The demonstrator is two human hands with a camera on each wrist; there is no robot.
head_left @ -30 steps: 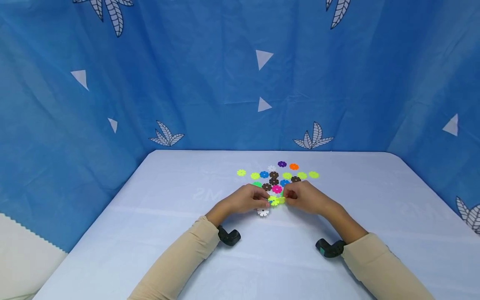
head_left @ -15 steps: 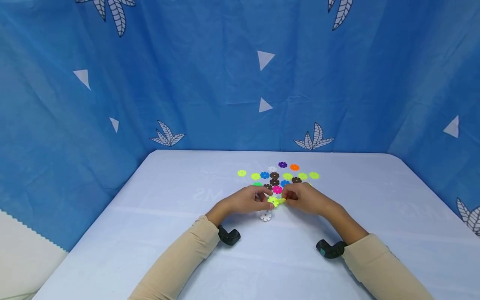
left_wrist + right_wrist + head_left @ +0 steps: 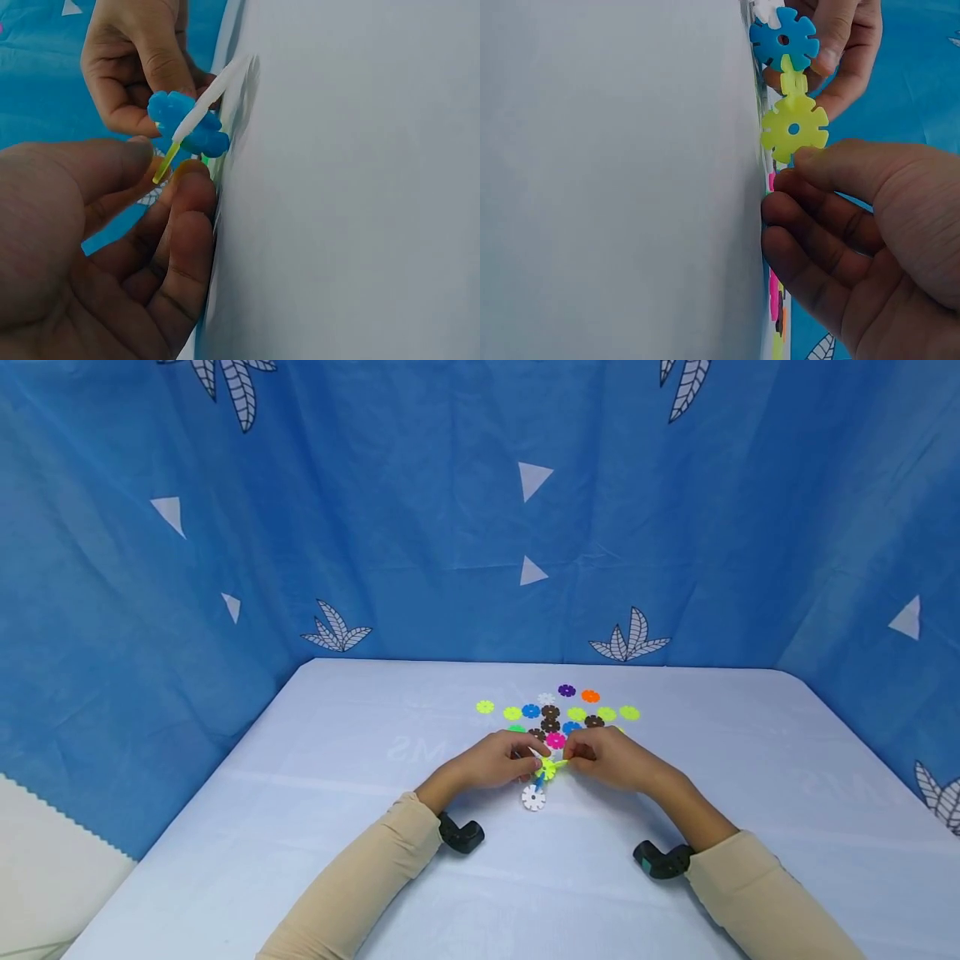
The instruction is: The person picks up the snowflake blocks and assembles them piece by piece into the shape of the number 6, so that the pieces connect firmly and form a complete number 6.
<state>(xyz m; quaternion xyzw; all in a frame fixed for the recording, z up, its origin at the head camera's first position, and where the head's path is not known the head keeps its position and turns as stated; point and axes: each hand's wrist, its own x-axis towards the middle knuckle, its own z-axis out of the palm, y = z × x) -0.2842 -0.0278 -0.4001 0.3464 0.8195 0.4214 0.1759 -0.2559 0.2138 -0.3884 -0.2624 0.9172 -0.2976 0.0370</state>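
Note:
A small chain of notched plastic discs hangs between the two hands, low over the table. My left hand [image 3: 498,760] pinches its yellow-green disc [image 3: 547,768]; a blue disc [image 3: 176,112] and a white disc [image 3: 534,797] join on toward the near side. Thumb and fingertip of my right hand [image 3: 611,755] pinch another yellow-green disc [image 3: 795,129], which shows face-on in the right wrist view, linked through a yellow-green disc seen edge-on to the blue disc [image 3: 784,39]. The white disc looks thin and edge-on in the left wrist view.
Loose discs lie just beyond the hands on the white table [image 3: 375,710]: a pink one [image 3: 556,741], a purple one [image 3: 567,691], an orange one [image 3: 590,696], and several brown, blue and yellow-green ones. A blue curtain [image 3: 450,527] stands behind the table.
The joined discs have turned between the fingers: the white disc has swung nearer the table's front and the blue disc shows beside it. Both hands stay in nearly the same place.

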